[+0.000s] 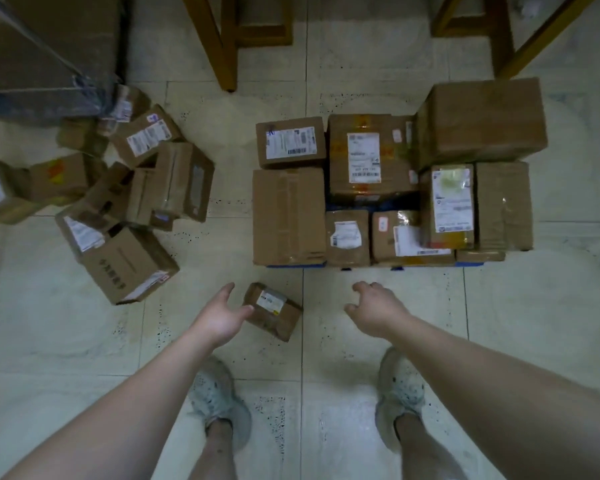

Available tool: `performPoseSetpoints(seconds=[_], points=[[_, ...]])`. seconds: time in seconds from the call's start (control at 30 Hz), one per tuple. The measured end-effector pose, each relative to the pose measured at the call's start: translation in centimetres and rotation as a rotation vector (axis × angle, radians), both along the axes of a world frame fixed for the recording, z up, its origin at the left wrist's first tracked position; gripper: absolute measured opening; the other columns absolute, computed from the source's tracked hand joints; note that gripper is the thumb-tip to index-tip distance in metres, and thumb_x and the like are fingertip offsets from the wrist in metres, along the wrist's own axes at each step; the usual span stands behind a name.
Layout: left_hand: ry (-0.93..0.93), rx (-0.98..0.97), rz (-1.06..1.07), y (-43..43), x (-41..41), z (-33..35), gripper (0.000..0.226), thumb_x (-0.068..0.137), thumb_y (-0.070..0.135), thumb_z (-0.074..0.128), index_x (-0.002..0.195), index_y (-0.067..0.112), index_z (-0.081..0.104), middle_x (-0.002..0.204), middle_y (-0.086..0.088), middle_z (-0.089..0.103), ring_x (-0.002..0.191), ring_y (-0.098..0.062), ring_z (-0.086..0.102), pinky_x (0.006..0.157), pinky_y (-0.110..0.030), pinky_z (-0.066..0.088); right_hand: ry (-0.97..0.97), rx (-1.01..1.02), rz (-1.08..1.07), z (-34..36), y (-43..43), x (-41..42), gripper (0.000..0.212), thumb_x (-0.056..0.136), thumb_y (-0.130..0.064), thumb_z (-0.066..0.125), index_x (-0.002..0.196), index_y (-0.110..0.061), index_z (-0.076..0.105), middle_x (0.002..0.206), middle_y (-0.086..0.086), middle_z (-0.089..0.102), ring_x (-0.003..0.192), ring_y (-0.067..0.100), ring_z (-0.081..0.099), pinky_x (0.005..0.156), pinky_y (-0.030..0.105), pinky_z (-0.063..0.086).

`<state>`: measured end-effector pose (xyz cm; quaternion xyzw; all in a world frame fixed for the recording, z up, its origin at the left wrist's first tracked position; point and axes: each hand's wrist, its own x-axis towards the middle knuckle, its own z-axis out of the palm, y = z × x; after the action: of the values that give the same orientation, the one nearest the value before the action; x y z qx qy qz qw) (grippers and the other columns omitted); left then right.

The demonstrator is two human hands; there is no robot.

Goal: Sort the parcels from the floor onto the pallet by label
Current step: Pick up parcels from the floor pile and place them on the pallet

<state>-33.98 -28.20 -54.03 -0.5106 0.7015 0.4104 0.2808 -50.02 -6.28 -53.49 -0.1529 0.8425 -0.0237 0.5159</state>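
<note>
Head view, looking straight down past both your arms. Your left hand [222, 318] is spread open, palm turned rightward, with the thumb tip at the left edge of a small parcel [274, 313]; whether thumb and cardboard actually touch cannot be told. The small parcel sits tilted, a white label with a yellow mark facing up, over the tiled floor [326, 344] between your hands and just near of the pallet [293, 265]. Your right hand [378, 310] hangs back-up with fingers loosely curled, holding nothing, apart from the small parcel on its right side. The pallet shows only as blue strips under the near row of boxes. Stacked parcels [373, 157] cover it edge to edge, several with white labels up; a large box [482, 123] fills its far right corner. To the left, well apart from the pallet, a loose heap of parcels [129, 265] lies tumbled at odd angles on the floor, some labels up, some sideways. At far left is a wrapped carton [49, 53] under clear film. Wooden legs [227, 46] stand at the far edge. Your pale shoes [219, 393] are planted near, one under each forearm.
</note>
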Motion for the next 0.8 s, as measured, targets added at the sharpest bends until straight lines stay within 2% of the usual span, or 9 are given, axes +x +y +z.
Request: performPoseSetpoints(seconds=[0.1,0.2,0.33,0.47,0.6,0.73,0.8], points=[[-0.004,0.069,-0.092,-3.1,1.5,-2.1,0.072,0.088,0.034,0.062,0.149,0.026,0.023,0.154,-0.003,0.028,0.136,-0.027,0.034,0.104,-0.034,0.034,-0.019,0.012,-0.156,-1.9,-2.1,2.9,0.06,0.094,-0.041,0.047,0.146,-0.015,0.032,0.144,0.013,0.04,0.122,0.031,0.047,0.095,0.034,0.043],[-0.008,0.083,-0.153,-6.3,2.7,-5.0,0.074,0.087,0.034,0.063,0.149,0.025,0.024,0.153,-0.004,0.029,0.136,-0.027,0.035,0.103,-0.032,0.033,-0.039,0.0,-0.308,-4.9,-4.0,5.7,0.06,0.093,-0.04,0.051,0.145,-0.014,0.034,0.136,0.015,0.049,0.105,0.028,0.056,0.076,0.028,0.042],[-0.023,0.084,-0.173,-8.3,3.5,-10.3,0.073,0.088,0.034,0.063,0.149,0.023,0.023,0.153,-0.005,0.029,0.135,-0.027,0.035,0.101,-0.031,0.034,-0.075,-0.001,-0.463,-10.2,-5.5,9.1,0.063,0.091,-0.04,0.054,0.145,-0.015,0.033,0.135,0.013,0.05,0.097,0.024,0.057,0.072,0.026,0.041],[-0.056,0.099,-0.219,-7.9,3.5,-16.7,0.076,0.088,0.035,0.063,0.15,0.022,0.02,0.154,-0.005,0.027,0.136,-0.026,0.034,0.101,-0.029,0.033,-0.136,-0.026,-0.536,-16.8,-6.0,11.5,0.071,0.091,-0.04,0.058,0.147,-0.01,0.028,0.131,0.014,0.054,0.111,0.026,0.056,0.076,0.024,0.04],[-0.034,0.158,-0.176,-6.5,3.5,-23.3,0.081,0.086,0.034,0.066,0.15,0.021,0.018,0.154,-0.006,0.026,0.135,-0.024,0.034,0.102,-0.028,0.032,-0.174,-0.031,-0.627,-23.5,-6.6,12.8,0.072,0.09,-0.04,0.061,0.144,-0.007,0.027,0.123,0.013,0.056,0.105,0.026,0.057,0.077,0.031,0.048],[-0.031,0.184,-0.105,-4.8,3.3,-28.6,0.089,0.085,0.033,0.067,0.151,0.016,0.01,0.152,-0.012,0.028,0.133,-0.028,0.037,0.102,-0.032,0.035,-0.247,-0.061,-0.804,-28.3,-7.0,13.8,0.093,0.082,-0.042,0.069,0.15,-0.014,0.012,0.139,0.011,0.046,0.107,0.024,0.051,0.075,0.032,0.047],[-0.028,0.237,-0.05,-4.1,3.4,-29.9,0.078,0.086,0.029,0.066,0.148,0.012,0.022,0.144,-0.012,0.041,0.119,-0.027,0.048,0.095,-0.035,0.043,-0.308,-0.099,-0.907,-29.2,-7.5,14.1,0.104,0.077,-0.042,0.075,0.151,-0.016,0.007,0.144,0.008,0.042,0.115,0.024,0.05,0.072,0.033,0.049]])
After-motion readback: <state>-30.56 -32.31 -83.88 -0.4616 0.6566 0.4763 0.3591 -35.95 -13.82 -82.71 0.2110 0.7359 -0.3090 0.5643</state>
